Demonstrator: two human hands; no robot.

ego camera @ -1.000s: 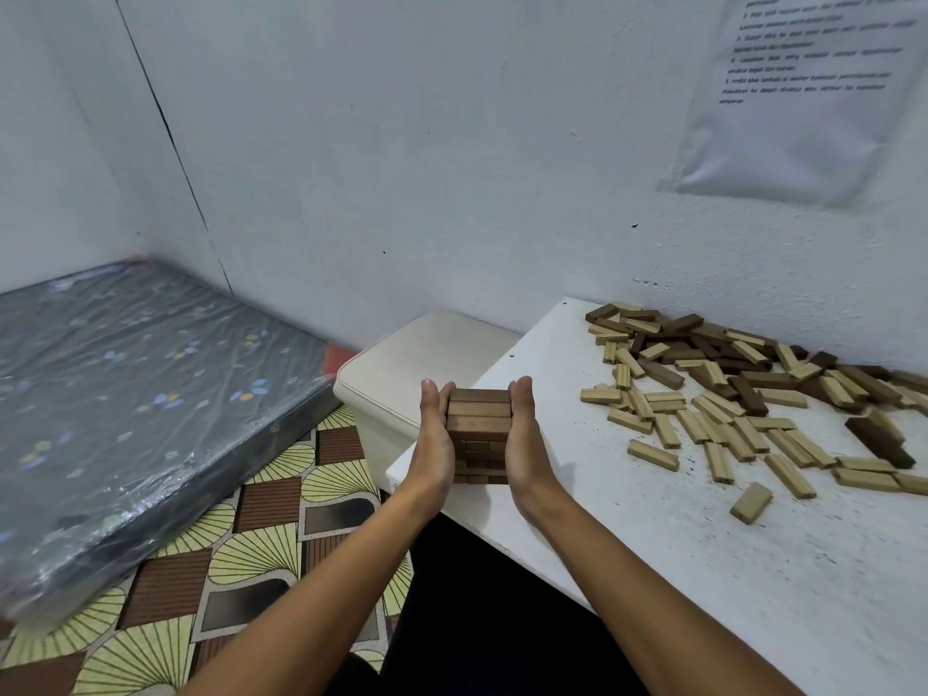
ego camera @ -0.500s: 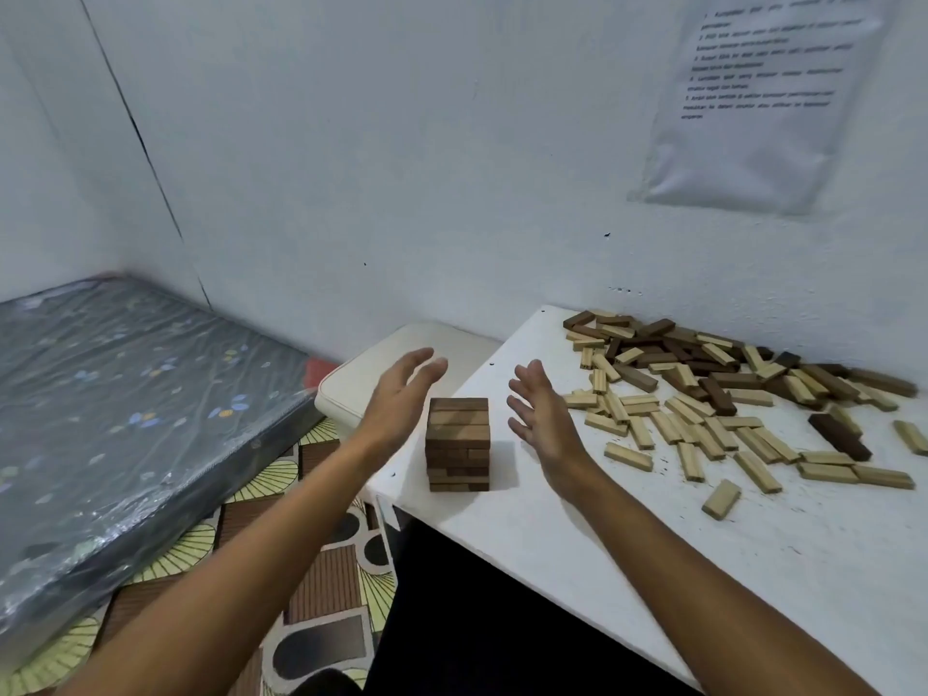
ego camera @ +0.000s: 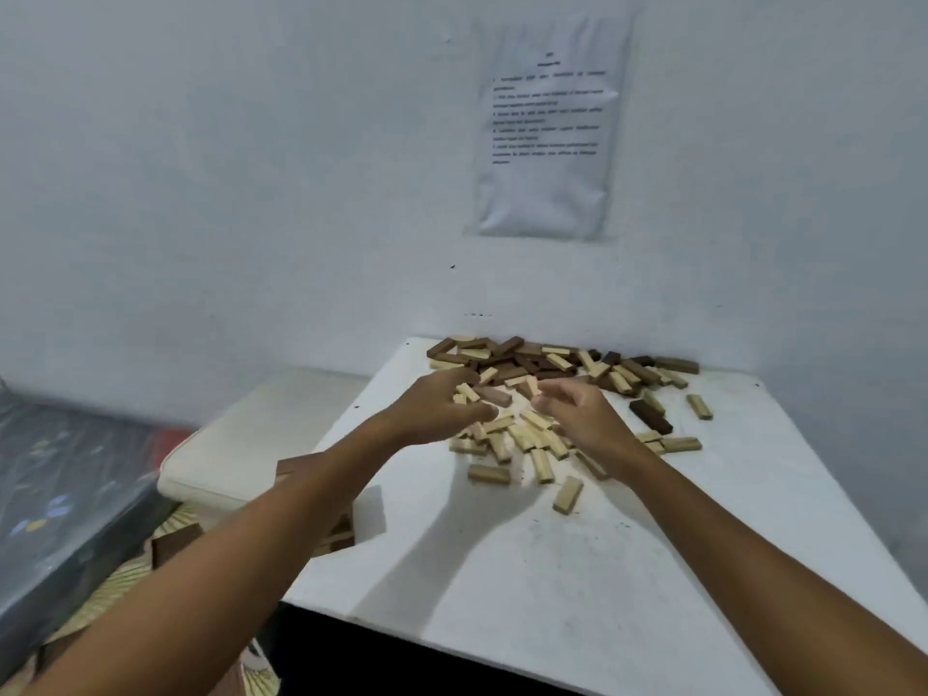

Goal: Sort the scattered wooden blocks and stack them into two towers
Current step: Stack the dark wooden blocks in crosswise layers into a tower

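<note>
Two hands | left hand [ego camera: 436, 405] loosely curled, right hand [ego camera: 577, 411] loosely curled, over blocks [ego camera: 542, 394] | wall sheet [ego camera: 550, 128] text unreadable

A printed sheet of paper [ego camera: 550, 128] is fixed flat to the pale wall [ego camera: 226, 168] above the far edge of the white table [ego camera: 577, 585]; its lines of text are too blurred to be read. A cream cushioned seat [ego camera: 261, 439] is seen just beside the table's left edge, and a mattress wrapped in clear plastic [ego camera: 60, 489] lies further left at the frame's edge. Patterned flooring [ego camera: 125, 585] in brown and pale yellow is visible between the mattress and the table's near left corner.
</note>
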